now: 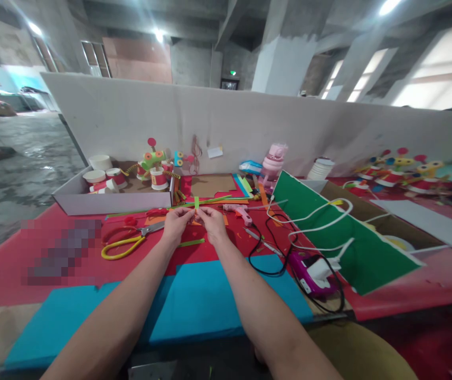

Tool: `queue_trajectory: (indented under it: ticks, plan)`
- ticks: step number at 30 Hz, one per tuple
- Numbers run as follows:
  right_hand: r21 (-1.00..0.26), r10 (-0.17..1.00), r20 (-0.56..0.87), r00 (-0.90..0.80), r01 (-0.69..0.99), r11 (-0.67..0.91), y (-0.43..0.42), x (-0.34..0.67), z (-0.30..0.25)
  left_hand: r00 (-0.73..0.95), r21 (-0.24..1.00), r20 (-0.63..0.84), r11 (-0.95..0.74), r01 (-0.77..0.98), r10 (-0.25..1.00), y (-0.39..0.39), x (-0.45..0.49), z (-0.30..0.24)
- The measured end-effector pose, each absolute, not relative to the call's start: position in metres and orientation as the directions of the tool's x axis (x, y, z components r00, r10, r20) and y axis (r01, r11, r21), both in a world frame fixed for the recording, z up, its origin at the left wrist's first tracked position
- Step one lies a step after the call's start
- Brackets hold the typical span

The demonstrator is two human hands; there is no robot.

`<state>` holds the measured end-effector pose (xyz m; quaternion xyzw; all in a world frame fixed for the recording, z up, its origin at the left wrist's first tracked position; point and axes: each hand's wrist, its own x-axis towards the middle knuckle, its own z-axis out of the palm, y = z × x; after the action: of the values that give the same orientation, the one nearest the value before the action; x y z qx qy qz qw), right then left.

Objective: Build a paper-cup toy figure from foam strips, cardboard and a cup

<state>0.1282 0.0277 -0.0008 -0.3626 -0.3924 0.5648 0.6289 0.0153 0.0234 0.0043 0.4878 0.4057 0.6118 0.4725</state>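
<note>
A short light-green paper strip (196,202) stands up between my fingertips over the middle of the red tabletop. My left hand (177,222) pinches it from one side, and my right hand (211,221) closes on it from the other; the fingertips nearly meet. Below my hands lies another green strip (191,243). Scissors with yellow handles (123,248) rest to the left, their blades pointing toward my left hand. A pink glue gun (238,212) lies just right of my right hand. Orange paper and long green strips are spread behind my fingers.
A white tray (111,203) holds paper cups and a cup figure (158,178). Blue sheets (198,301) cover the front edge. At right are a purple power strip (313,277), tangled cables and a green divider (337,237). A pink bottle (274,162) stands near the back panel.
</note>
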Motion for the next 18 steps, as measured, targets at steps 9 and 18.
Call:
queue_trajectory:
  ticks: [9,18]
  plan:
    - [-0.895,0.995,0.056,0.078,-0.438,0.085,0.0271,0.1271,0.0015,-0.04,0.949,0.2,-0.203,-0.239,0.979,0.0236,0.0141,0.0031]
    - [-0.915,0.994,0.079,0.072,-0.391,0.101,0.0286,0.13,0.0013,-0.074,0.948,0.15,-0.165,-0.271,0.986,0.0194,0.0156,0.0093]
